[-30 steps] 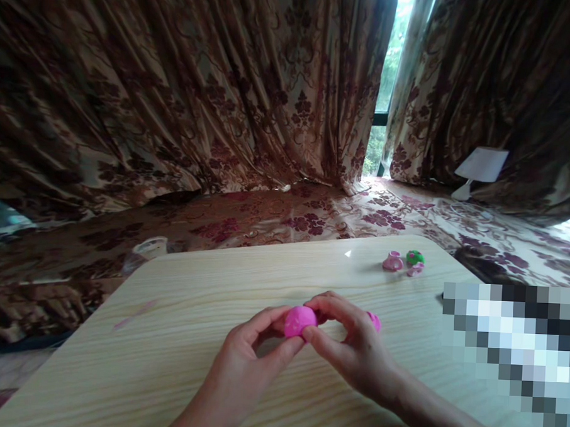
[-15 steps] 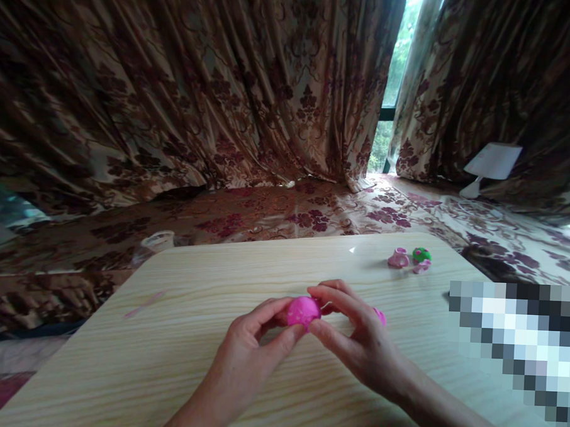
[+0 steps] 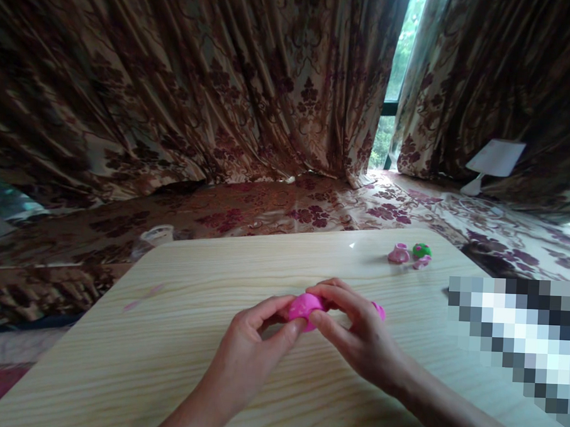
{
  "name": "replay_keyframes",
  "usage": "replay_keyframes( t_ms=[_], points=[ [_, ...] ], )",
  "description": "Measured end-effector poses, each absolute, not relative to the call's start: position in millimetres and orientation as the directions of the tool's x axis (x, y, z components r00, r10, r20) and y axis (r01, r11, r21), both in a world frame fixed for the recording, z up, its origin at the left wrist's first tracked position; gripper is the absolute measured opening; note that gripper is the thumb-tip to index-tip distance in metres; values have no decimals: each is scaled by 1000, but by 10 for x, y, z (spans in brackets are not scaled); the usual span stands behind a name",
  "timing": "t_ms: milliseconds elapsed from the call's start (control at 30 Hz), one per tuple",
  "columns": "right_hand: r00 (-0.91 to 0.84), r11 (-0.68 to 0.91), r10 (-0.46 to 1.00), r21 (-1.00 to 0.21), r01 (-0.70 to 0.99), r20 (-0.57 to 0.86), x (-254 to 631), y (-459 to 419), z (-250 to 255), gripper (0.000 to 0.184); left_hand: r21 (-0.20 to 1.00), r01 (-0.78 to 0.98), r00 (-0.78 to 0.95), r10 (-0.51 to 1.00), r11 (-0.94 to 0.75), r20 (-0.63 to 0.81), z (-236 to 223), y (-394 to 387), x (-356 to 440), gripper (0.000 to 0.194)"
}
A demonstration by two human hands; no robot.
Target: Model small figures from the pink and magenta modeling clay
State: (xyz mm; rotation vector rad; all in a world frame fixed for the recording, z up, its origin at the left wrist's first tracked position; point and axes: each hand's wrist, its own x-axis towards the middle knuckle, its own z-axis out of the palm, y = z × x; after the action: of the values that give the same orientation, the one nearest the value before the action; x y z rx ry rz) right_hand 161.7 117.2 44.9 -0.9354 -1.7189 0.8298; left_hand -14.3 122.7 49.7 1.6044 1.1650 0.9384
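Observation:
A bright pink, rounded lump of modelling clay [image 3: 303, 306] is held just above the middle of the table, pinched from both sides. My left hand [image 3: 253, 341] grips its left side between thumb and fingers. On its right, my right hand [image 3: 358, 327] presses with the thumb in front and the fingers behind and on top. Partly hidden behind my right hand lies another pink clay piece [image 3: 379, 310]. The undersides of the held clay are covered by my thumbs.
Near the far right corner of the wood-grain table [image 3: 207, 267] sit a small pale-pink pot shape [image 3: 399, 254], a green ball with pink spots [image 3: 422, 250] and a pink scrap [image 3: 422, 263]. A clear plastic tub [image 3: 157, 234] stands beyond the far left corner. A pixelated patch covers the right edge.
The pink clay has been turned and squeezed between my fingers, and its top looks flatter. My right fingers now lie over its upper right side. The view has shifted slightly.

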Motion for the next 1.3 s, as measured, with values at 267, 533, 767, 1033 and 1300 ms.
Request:
replay_keyframes(
  t_ms=[267, 533, 767, 1033, 1300],
  points=[
    [-295, 435, 883, -870, 230, 364, 1652, 1192, 493, 19, 989, 134, 200, 979, -57, 29, 529, 1224, -105, 38],
    [-314, 510, 851, -805, 305, 420, 1660, 1186, 491, 18, 976, 194, 242, 969, -103, 54, 530, 1236, -138, 38],
    [-306, 492, 862, -814, 309, 405, 1657, 1184, 502, 19, 915, 334, 220, 962, -228, 159, 553, 1227, -124, 23],
    [-272, 442, 885, -867, 229, 379, 1657, 1199, 429, 32, 991, 130, 161, 987, -34, 13, 516, 1259, -115, 41],
    [-308, 477, 870, -819, 319, 386, 1652, 1174, 487, 15, 987, 152, 262, 965, -42, 1, 530, 1222, -121, 24]
  ],
)
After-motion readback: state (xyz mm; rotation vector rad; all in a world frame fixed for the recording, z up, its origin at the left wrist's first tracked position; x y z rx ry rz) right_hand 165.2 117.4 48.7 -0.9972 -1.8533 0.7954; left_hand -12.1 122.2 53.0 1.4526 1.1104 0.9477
